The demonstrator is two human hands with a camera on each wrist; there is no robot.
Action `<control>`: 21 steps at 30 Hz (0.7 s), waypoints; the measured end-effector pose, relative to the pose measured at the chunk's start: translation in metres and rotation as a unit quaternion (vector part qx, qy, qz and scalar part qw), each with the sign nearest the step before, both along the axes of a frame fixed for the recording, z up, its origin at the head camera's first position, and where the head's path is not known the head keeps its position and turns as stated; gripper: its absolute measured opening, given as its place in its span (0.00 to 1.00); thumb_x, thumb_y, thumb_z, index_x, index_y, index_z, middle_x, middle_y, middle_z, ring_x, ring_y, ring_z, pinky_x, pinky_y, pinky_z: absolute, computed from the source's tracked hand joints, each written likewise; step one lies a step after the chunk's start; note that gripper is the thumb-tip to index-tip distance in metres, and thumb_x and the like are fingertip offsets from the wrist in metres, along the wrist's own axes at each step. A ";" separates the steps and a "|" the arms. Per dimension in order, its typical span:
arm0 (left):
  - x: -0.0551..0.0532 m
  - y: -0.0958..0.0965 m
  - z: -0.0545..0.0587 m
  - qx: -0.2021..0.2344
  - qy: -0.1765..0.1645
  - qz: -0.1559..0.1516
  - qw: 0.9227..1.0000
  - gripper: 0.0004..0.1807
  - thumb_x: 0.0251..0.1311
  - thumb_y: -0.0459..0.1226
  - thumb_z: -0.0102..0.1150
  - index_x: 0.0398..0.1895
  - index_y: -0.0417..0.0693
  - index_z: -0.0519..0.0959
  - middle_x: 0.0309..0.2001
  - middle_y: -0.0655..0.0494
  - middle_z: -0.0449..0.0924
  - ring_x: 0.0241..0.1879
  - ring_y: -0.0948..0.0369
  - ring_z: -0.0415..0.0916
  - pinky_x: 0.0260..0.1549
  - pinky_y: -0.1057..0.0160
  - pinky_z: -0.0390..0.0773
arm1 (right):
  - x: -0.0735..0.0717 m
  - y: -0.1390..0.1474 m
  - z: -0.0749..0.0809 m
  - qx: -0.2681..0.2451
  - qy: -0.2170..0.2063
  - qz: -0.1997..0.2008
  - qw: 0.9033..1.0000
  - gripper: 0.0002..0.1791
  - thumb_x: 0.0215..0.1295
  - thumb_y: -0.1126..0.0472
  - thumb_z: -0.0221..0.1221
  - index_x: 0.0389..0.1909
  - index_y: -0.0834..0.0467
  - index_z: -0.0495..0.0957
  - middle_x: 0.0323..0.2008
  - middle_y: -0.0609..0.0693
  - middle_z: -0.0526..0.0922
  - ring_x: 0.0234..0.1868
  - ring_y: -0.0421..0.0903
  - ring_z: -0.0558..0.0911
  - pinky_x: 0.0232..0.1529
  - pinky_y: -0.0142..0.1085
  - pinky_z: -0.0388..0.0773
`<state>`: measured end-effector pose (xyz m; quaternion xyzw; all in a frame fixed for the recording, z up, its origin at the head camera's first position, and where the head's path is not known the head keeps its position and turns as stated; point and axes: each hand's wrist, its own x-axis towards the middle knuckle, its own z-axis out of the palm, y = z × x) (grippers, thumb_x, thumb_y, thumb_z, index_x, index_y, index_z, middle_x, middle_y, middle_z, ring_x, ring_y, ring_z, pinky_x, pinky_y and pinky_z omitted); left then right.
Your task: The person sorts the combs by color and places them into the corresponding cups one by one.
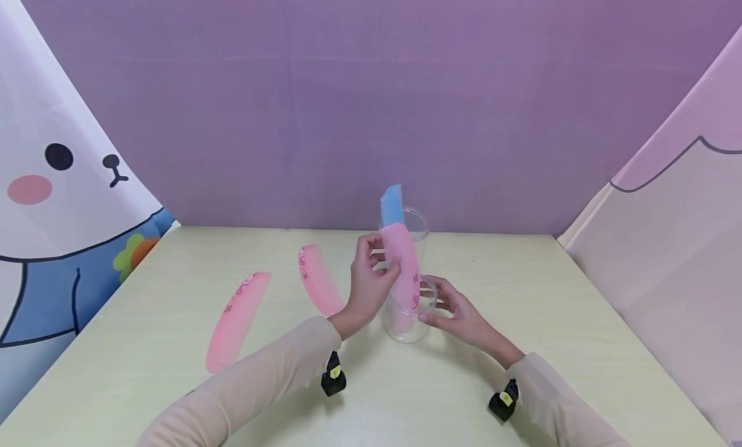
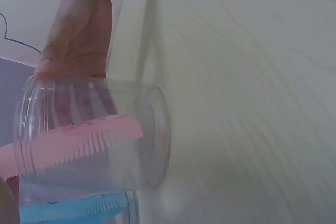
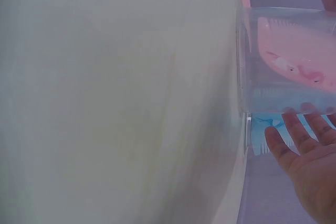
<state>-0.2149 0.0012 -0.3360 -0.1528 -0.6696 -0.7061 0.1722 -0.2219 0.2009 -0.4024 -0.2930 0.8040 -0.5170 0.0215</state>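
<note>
Perhaps makeshift studio: cartoon cloth (image 1: 64,215), purple backdrop (image 1: 371,112).

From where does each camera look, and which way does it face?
On head: faces forward, down at the table; left hand, right hand, sleeves show.
On left wrist: faces the front cup; right hand shows, left hand barely.
On right wrist: faces the same cup; both hands show.
Wrist views share cup, held pink comb, blue comb.

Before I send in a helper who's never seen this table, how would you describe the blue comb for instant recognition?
Toward the far side of the pale table, before the purple backdrop, find the rear clear cup. The blue comb stands in it, top above the rim. Its colour sets it apart from the pink comb the left hand holds just in front.
</note>
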 end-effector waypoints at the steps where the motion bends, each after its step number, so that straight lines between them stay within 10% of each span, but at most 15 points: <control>1: 0.000 0.000 -0.001 -0.003 -0.002 0.000 1.000 0.22 0.51 0.22 0.54 0.49 0.32 0.61 0.47 0.38 0.69 0.41 0.46 0.75 0.38 0.55 0.81 | 0.000 0.000 0.000 -0.001 0.000 0.001 1.000 0.34 0.57 0.63 0.61 0.65 0.53 0.58 0.60 0.57 0.68 0.60 0.60 0.68 0.57 0.41 0.70; 21: -0.009 -0.004 -0.006 -0.029 -0.017 -0.029 0.999 0.23 0.52 0.22 0.55 0.51 0.31 0.61 0.47 0.34 0.68 0.41 0.44 0.75 0.41 0.56 0.81 | 0.000 0.000 0.000 -0.009 0.005 0.003 1.000 0.34 0.57 0.64 0.61 0.64 0.54 0.59 0.60 0.59 0.69 0.59 0.62 0.68 0.56 0.45 0.71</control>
